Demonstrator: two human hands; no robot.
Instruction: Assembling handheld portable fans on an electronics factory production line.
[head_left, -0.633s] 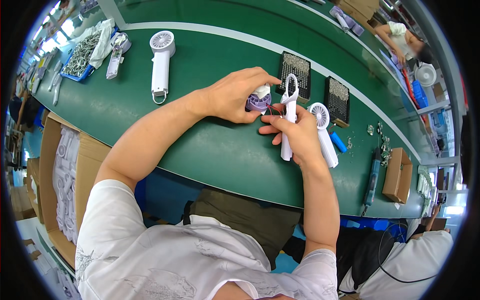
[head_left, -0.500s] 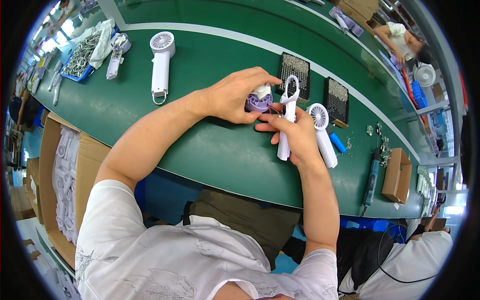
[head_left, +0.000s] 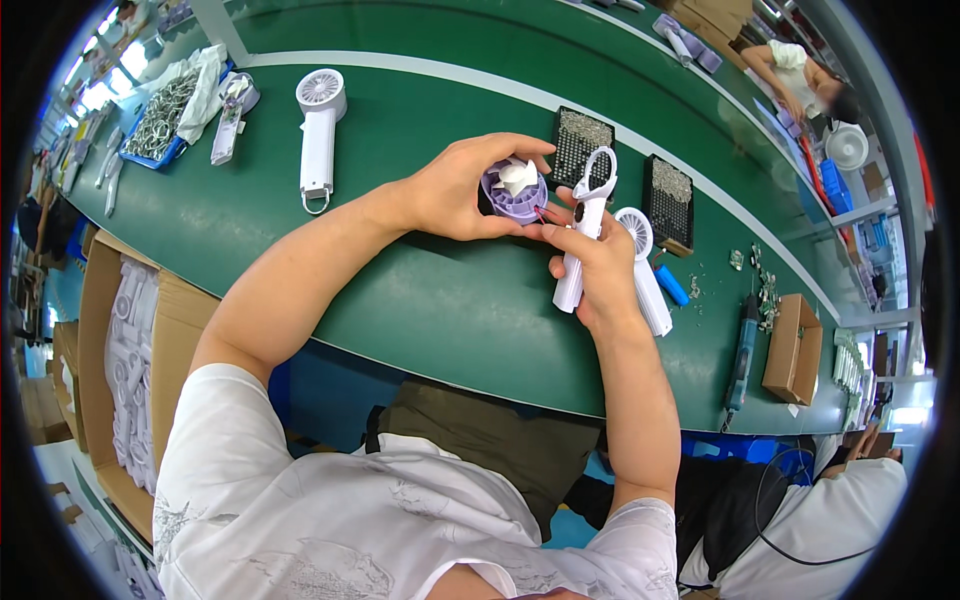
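Observation:
My left hand (head_left: 462, 190) curls around a round purple fan housing (head_left: 516, 206) with a white impeller (head_left: 516, 178) in it. In my right hand (head_left: 598, 262) is a white handheld-fan handle shell (head_left: 585, 225), topped by an open ring and tilted upright. Thin red wires run from the housing toward the handle between my hands. Just right of my right hand lies an assembled white handheld fan (head_left: 648, 280), partly covered by my fingers. A blue cylindrical battery (head_left: 673, 286) rests beside it.
Two black trays of small screws (head_left: 583, 140) (head_left: 670, 200) stand behind my hands. Another white fan (head_left: 318, 140) lies left, near a blue tray of metal rings (head_left: 165, 120). An electric screwdriver (head_left: 742, 360) and a small cardboard box (head_left: 793, 348) are right; a carton of white parts (head_left: 130, 360) stands left.
My left hand has turned the purple housing so its white impeller shows more fully. The handle shell has shifted slightly and leans a little more to the right.

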